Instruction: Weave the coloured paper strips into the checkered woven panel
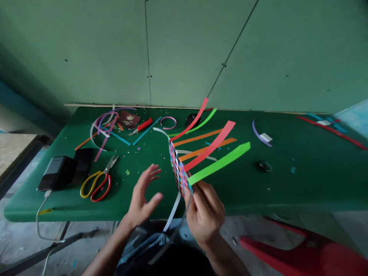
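My right hand (204,211) grips the near lower corner of a woven strip piece (178,168), a small multicoloured check panel held on edge above the table. Long loose ends fan out from it to the right: red, orange, coral and a bright green strip (221,163). Pale strips hang from its lower end toward my lap, and another sticks out at its far end. My left hand (146,195) is raised just left of the panel, fingers apart and holding nothing. The panel's right face is mostly hidden.
On the green table (301,184) lie scissors (100,176), a red utility knife (143,124), loose coloured strips (105,126), a pink ring (168,122) and small scraps. A black device with a cable (57,172) sits at left. A red chair (310,249) stands at lower right.
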Motion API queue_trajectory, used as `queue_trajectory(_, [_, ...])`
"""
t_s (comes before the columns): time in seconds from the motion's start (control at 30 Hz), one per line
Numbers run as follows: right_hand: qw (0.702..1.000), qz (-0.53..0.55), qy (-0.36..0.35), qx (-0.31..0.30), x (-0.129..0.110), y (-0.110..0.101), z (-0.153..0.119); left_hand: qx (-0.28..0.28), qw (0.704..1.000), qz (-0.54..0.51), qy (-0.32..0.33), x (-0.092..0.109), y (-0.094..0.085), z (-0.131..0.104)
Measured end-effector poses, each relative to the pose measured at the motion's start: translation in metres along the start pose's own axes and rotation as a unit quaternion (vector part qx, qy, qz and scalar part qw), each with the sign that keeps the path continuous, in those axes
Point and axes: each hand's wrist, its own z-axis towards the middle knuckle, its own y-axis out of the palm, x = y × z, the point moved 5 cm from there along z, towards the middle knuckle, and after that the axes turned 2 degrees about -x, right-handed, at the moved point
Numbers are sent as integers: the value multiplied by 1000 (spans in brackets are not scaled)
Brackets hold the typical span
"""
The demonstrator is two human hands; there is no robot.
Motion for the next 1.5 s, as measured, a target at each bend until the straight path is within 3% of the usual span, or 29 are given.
queue_trajectory(0.07, [999,-16,-15,-34,-19,8,4,-71,997,-37,19,13,20,-10])
queue_trajectory(0.13, [998,-13,-13,-67,-31,21,6,-80,994,-72,3,17,30,-17])
queue_trajectory(0.3, [988,35,-2,-153,-29,51,4,36,967,-226,-115,-10,26,-12])
queue_trajectory(0.43, [971,93,-8,-222,-15,60,-5,142,939,-226,-219,-36,10,0])
queue_trajectory(0.6, [946,176,1,-271,7,61,-20,139,926,-235,-261,-51,-2,18])
queue_trajectory(0.8, [950,241,56,-193,52,47,-37,182,901,-269,-286,-78,-17,33])
queue_trajectory(0.93, [947,265,175,-55,102,44,-35,196,893,-268,-305,-91,-25,41])
queue_trajectory(1.03, [914,296,269,64,132,42,-16,215,893,-247,-310,-99,-30,42])
queue_trajectory(1.13, [909,318,253,90,127,39,25,218,901,-216,-307,-107,-34,40])
queue_trajectory(1.23, [930,335,143,39,89,39,77,198,924,-170,-279,-115,-36,39])
queue_trajectory(1.33, [941,319,57,-97,50,62,122,178,941,-146,-249,-119,-37,40])
queue_trajectory(1.43, [933,264,55,-239,41,103,147,181,937,-161,-250,-118,-36,40])
queue_trajectory(1.5, [903,214,89,-361,48,132,148,188,928,-183,-263,-115,-35,41])
